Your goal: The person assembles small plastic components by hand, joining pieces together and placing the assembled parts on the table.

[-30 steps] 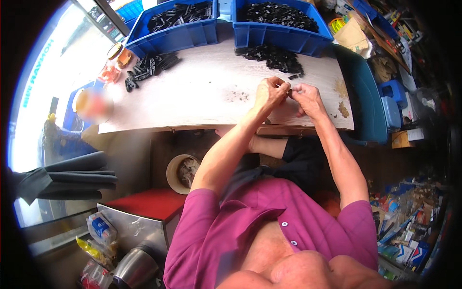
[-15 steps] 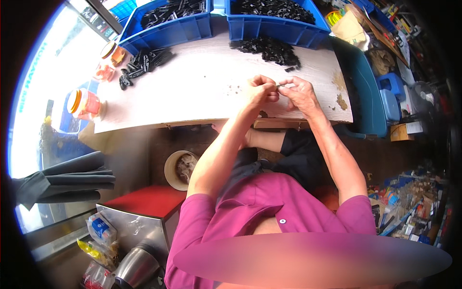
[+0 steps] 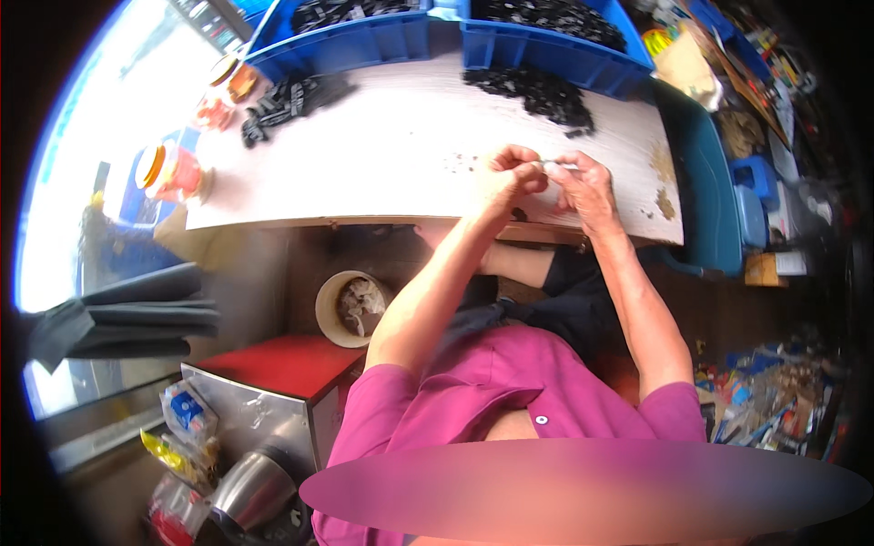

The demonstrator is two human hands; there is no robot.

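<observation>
Above the front right part of the pale table [image 3: 364, 155], my two hands meet fingertip to fingertip. My left hand [image 3: 513, 175] is closed in a pinch, and so is my right hand [image 3: 587, 189], its thumb and forefinger close to the left's. Between them is a small piece too blurred and covered to name. Tiny dark bits [image 3: 458, 164] lie on the tabletop just left of my left hand. Beyond the hands spreads a heap of small black parts [image 3: 546, 102]. Another pile, of longer black pieces [image 3: 287, 105], lies at the far left.
Two blue bins [image 3: 364, 50] [image 3: 555, 50] filled with black parts stand along the back. Jars with orange lids [image 3: 168, 173] sit at the left edge. A teal tub [image 3: 706, 182] adjoins the right edge. Below are a waste bucket [image 3: 332, 314] and a red-topped cabinet [image 3: 273, 366].
The whole view has shifted, so the table and bins appear farther right. My hands stay together in a pinch, with the fingers slightly moved.
</observation>
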